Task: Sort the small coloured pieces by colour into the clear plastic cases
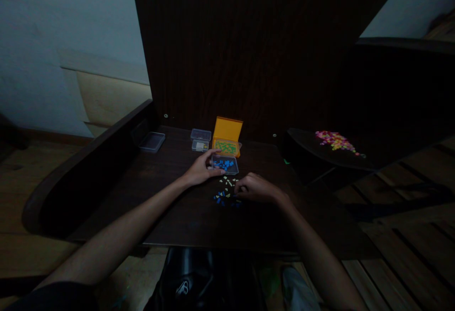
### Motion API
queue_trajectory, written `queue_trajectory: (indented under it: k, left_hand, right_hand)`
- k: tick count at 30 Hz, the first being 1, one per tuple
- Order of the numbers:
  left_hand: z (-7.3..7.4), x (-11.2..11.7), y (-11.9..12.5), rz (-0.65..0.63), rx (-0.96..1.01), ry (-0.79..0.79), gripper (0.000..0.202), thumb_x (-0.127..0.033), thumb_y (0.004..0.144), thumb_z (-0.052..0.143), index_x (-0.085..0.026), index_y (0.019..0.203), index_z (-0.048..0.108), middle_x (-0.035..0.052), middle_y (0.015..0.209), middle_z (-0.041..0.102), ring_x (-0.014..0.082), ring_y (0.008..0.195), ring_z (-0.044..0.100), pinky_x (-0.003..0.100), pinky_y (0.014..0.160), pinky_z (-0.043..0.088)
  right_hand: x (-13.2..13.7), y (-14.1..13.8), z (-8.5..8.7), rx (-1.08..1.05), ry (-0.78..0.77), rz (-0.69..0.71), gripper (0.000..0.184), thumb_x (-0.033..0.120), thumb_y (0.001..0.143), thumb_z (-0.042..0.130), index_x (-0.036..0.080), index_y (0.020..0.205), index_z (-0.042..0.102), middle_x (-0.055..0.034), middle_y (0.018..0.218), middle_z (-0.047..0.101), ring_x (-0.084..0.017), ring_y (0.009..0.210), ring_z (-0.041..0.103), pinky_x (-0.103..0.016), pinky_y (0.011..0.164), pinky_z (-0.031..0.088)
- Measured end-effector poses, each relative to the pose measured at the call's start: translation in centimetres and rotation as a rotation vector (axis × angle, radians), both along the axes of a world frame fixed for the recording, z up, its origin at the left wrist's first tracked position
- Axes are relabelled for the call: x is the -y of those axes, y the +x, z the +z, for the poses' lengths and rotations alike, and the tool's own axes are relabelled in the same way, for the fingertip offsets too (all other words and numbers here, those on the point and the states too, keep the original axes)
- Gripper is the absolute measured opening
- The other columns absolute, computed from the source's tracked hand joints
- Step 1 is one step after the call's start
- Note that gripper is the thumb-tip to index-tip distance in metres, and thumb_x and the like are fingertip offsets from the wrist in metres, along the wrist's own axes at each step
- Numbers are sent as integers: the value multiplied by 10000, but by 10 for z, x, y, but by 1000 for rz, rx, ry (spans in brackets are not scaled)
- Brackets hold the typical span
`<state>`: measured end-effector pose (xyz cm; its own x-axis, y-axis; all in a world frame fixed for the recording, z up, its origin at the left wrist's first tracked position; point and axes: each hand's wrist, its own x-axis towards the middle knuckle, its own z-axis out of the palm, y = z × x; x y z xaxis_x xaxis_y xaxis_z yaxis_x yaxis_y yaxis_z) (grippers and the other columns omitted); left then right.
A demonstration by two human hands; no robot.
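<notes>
My left hand grips the left side of a small clear plastic box, its thumb along the near edge and fingers at the far side. Blue pieces lie inside that box. My right hand is closed low over the table, fingertips pinched beside a loose scatter of small pale pieces and blue pieces. Whatever the right fingertips hold, if anything, is too small to make out. Just behind the clear box stands an open yellow case with green pieces in it.
Two small clear boxes, one open box among them, sit left of the yellow case. Another clear container lies farther left on the dark table. A pile of pink and yellow beads rests on a ledge at right.
</notes>
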<state>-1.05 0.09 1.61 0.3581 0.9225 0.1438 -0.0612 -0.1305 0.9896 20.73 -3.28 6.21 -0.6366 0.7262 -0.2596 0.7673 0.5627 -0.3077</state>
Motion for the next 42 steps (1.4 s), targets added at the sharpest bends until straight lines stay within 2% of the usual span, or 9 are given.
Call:
queue_trajectory:
  k: [4, 9, 16, 24, 33, 42]
  left_hand:
    - [0, 0, 0, -3, -1, 4, 742, -194, 621, 798, -165, 1280, 457, 108, 1186, 567, 96, 777, 608, 334, 813, 546]
    - [3, 2, 0, 1, -1, -5, 730, -179, 626, 792, -166, 1276, 460, 113, 1192, 571, 108, 802, 617, 357, 831, 545]
    - [0, 0, 1, -8, 14, -15, 735, -178, 615, 795, -166, 1269, 458, 110, 1196, 566, 116, 804, 627, 366, 836, 548]
    - [1, 1, 1, -12, -1, -16, 745, -189, 619, 793, -169, 1280, 449, 100, 1145, 581, 122, 806, 622, 382, 834, 546]
    - [-1, 0, 1, -17, 11, 10, 742, -207, 616, 798, -173, 1273, 455, 116, 1195, 572, 132, 840, 630, 370, 831, 544]
    - [3, 2, 0, -13, -5, -9, 753, -200, 620, 798, -164, 1286, 450, 122, 1187, 575, 111, 795, 623, 355, 820, 543]
  right_hand:
    - [2, 0, 0, -6, -4, -3, 128, 219, 804, 601, 207, 845, 722, 19, 681, 651, -85, 583, 531, -191, 558, 306]
    - [2, 4, 1, 13, 21, -28, 176, 276, 784, 643, 223, 939, 708, 17, 684, 647, -102, 607, 547, -200, 561, 306]
    - [1, 7, -2, 6, 5, -34, 111, 233, 803, 609, 204, 842, 709, 22, 664, 629, -84, 570, 519, -197, 550, 295]
    - [1, 4, -4, -75, -26, 3, 142, 211, 793, 616, 190, 875, 730, 18, 644, 621, -80, 554, 511, -185, 548, 304]
    - [-2, 6, -8, -110, -20, 45, 168, 223, 814, 611, 206, 928, 734, 7, 695, 644, -88, 600, 532, -188, 576, 318]
    - [1, 3, -8, -156, -47, 60, 149, 193, 821, 555, 155, 852, 695, 15, 667, 610, -70, 552, 481, -176, 550, 308]
